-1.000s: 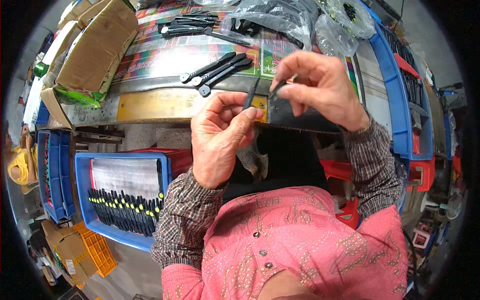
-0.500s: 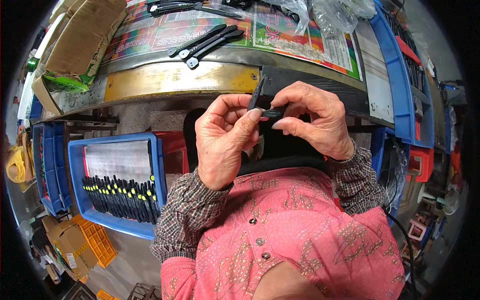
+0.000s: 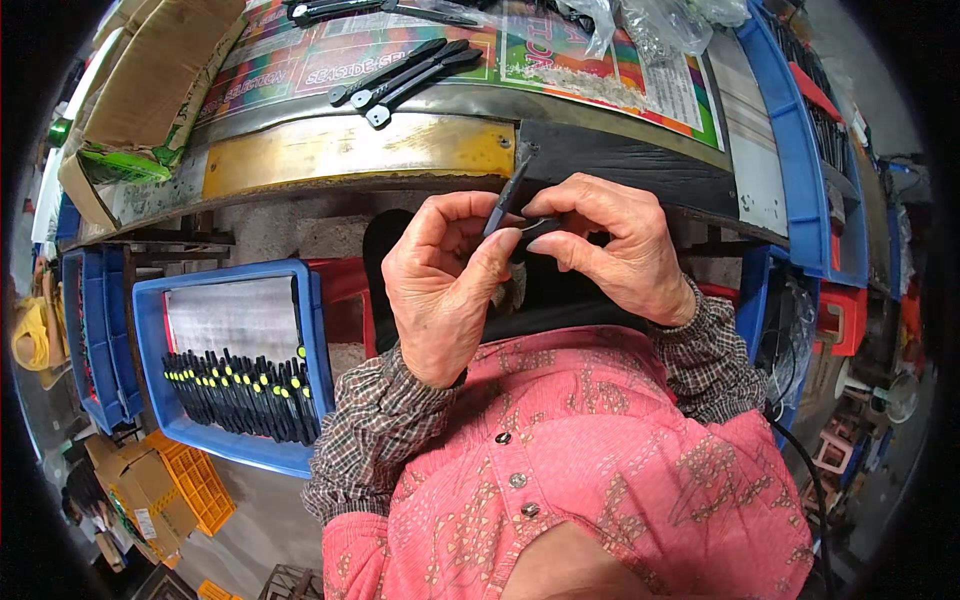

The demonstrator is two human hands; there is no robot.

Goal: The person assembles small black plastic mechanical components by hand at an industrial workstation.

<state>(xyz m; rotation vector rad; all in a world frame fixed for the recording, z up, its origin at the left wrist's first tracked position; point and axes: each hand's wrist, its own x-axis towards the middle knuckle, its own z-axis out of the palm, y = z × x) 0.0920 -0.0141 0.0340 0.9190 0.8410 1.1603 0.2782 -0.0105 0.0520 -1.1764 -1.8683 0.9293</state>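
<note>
Left hand (image 3: 440, 285) pinches one black stick (image 3: 504, 207) and right hand (image 3: 622, 245) one small black part (image 3: 541, 228), three black strips (image 3: 412, 75) lying beyond.

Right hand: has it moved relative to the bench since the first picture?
Yes, toward the pink shirt. Against the yellow strip, the right hand was beside the strip's right end; now it sits lower in the view.

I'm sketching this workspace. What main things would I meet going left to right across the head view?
Narrow blue tray, blue bin of black sticks, left hand holding a slim dark stick, right hand pinching a small black piece, large blue tray at upper right.
</note>
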